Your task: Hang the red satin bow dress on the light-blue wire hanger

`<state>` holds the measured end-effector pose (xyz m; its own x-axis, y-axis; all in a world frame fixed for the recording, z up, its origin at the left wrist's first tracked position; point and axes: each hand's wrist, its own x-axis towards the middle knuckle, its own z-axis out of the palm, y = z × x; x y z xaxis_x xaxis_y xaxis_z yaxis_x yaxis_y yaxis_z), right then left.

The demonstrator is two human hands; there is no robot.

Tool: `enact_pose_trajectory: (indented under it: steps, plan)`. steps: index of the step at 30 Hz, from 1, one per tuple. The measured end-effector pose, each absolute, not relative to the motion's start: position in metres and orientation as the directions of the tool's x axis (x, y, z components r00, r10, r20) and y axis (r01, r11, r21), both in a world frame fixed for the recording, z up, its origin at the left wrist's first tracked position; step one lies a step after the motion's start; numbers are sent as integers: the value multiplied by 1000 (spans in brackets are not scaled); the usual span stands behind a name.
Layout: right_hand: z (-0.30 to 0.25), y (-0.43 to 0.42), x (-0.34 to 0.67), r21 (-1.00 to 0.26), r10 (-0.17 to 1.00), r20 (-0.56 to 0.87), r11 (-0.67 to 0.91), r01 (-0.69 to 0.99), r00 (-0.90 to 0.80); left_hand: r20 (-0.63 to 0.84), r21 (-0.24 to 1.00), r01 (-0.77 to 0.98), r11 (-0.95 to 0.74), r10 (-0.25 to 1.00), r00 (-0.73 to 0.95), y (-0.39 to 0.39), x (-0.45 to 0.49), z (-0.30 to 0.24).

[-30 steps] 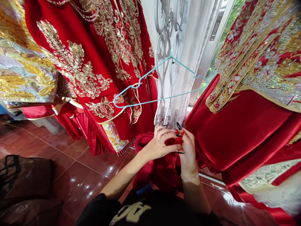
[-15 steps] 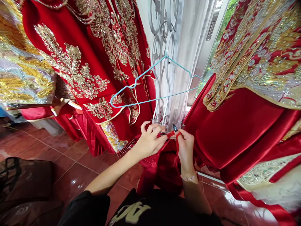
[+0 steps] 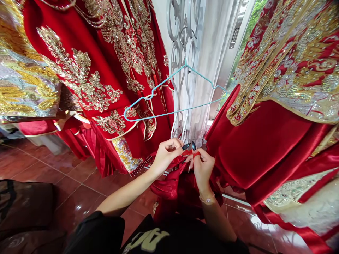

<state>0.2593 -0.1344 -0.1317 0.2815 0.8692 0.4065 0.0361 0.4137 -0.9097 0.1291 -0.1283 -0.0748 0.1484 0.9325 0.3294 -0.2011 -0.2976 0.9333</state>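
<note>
My left hand point(image 3: 166, 157) and my right hand point(image 3: 203, 169) meet in front of me, with long black nails showing. Between their fingertips they pinch a narrow red fabric tie point(image 3: 191, 152), whose exact knot or ends are too small to make out. Below the hands hangs a bunched red satin garment point(image 3: 180, 190), which the tie seems to belong to. A light blue wire hanger point(image 3: 174, 113) hangs empty above my hands, and neither hand touches it.
Red robes with gold embroidery hang at left point(image 3: 79, 70) and right point(image 3: 275, 141). Behind my hands are a white sheer curtain point(image 3: 212, 70) and a metal window grille point(image 3: 180, 46). Below lies a glossy red-brown tile floor point(image 3: 76, 176), with a dark bag point(image 3: 23, 208) at lower left.
My hands have drawn closer and risen slightly, from gathering the red fabric to pinching the narrow tie. The bunched garment has shifted beneath them, and the view has moved slightly.
</note>
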Motion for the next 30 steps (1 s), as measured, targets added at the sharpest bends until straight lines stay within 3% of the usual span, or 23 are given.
enact_pose_trajectory:
  steps: [3, 10, 18, 24, 30]
  plan:
    - [-133, -134, 258, -905, 865, 416, 422, 41, 279, 278, 938, -244, -247, 955, 103, -128, 130, -77]
    - [-136, -133, 255, -918, 870, 396, 388, 87, 293, 288, 949, -123, -291, 957, -46, -117, 125, -88]
    - [-139, -134, 251, -921, 894, 389, 377, 93, 224, 245, 925, -279, -259, 966, -86, -119, 127, -93]
    - [-128, -134, 252, -924, 913, 381, 381, 28, 148, 89, 922, -382, -59, 994, 60, -123, 126, -88]
    - [-132, -130, 257, -935, 932, 345, 352, -51, 116, 224, 967, -142, -210, 970, 90, -122, 115, -82]
